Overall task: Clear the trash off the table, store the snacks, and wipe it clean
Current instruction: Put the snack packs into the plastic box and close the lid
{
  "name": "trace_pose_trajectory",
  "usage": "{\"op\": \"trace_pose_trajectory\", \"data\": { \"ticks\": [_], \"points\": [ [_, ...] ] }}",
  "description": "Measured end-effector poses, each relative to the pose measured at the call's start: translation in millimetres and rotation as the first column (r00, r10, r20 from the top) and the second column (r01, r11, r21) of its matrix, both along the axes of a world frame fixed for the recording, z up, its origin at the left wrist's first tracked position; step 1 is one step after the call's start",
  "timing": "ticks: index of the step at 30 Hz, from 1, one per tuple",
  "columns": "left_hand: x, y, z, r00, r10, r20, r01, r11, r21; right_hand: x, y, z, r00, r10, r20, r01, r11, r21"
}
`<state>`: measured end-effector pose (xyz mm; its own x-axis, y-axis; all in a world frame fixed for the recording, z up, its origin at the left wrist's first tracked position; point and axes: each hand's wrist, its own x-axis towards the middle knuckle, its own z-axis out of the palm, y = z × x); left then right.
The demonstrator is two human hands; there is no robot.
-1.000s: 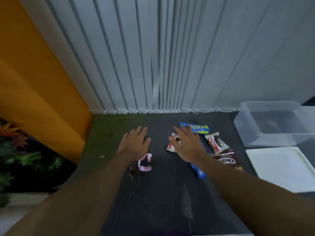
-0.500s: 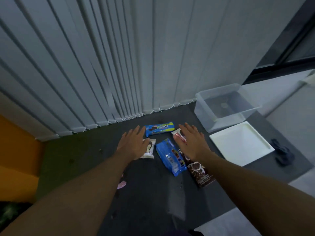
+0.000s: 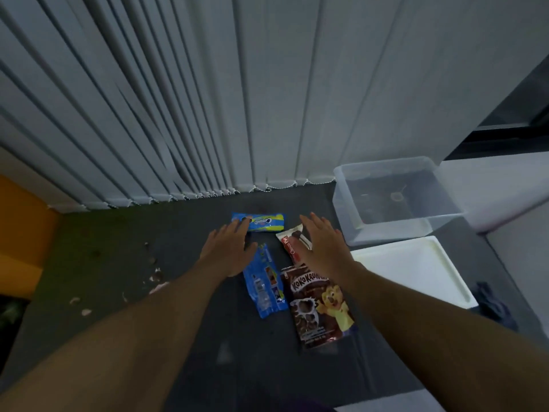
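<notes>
Several snack packs lie on the dark table (image 3: 184, 346): a small blue Oreo pack (image 3: 263, 223) at the back, a long blue pack (image 3: 264, 285), a white Choco Pie pack (image 3: 292, 243) and a brown Koko Krunch bag (image 3: 319, 307). My left hand (image 3: 227, 251) hovers flat with straight fingers between the two blue packs. My right hand (image 3: 322, 245) is spread flat over the Choco Pie pack, hiding part of it. Neither hand holds anything. Scraps of trash (image 3: 156, 275) and crumbs lie to the left of my left forearm.
A clear plastic bin (image 3: 392, 200) stands at the back right, with its white lid (image 3: 413, 269) lying in front of it. A dark cloth (image 3: 493, 304) lies at the right edge. Vertical blinds (image 3: 208, 99) hang behind the table. An orange wall (image 3: 20, 239) is at the left.
The view has swung right and tilted down. Both hands have shifted right over the snack packs, away from the pink scrap, and stay flat and empty.
</notes>
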<state>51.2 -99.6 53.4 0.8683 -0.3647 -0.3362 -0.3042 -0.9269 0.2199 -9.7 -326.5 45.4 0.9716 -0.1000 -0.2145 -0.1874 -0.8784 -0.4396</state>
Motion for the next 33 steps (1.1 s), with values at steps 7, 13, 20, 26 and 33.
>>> {"op": "trace_pose_trajectory", "data": {
  "ticks": [7,13,20,26,33],
  "points": [
    [-24,-21,-24,0.987,0.117,-0.113,-0.123,0.991,-0.047,35,-8,-23,0.993,0.114,-0.014,-0.114,0.993,0.013],
    [-23,-31,-55,0.956,0.207,-0.206,-0.21,0.978,0.009,80,12,-44,0.984,0.178,-0.004,-0.178,0.984,0.028],
    [-14,-36,-75,0.931,0.203,-0.305,-0.228,0.973,-0.049,111,32,-75,0.964,0.252,-0.09,-0.254,0.967,-0.013],
    [-3,-31,-86,0.921,0.18,-0.345,-0.225,0.97,-0.095,122,37,-89,0.98,0.194,-0.04,-0.194,0.981,0.011],
    [1,-31,-88,0.891,0.198,-0.409,-0.257,0.962,-0.092,124,32,-81,0.989,0.148,-0.015,-0.147,0.988,0.035]
  ]
}}
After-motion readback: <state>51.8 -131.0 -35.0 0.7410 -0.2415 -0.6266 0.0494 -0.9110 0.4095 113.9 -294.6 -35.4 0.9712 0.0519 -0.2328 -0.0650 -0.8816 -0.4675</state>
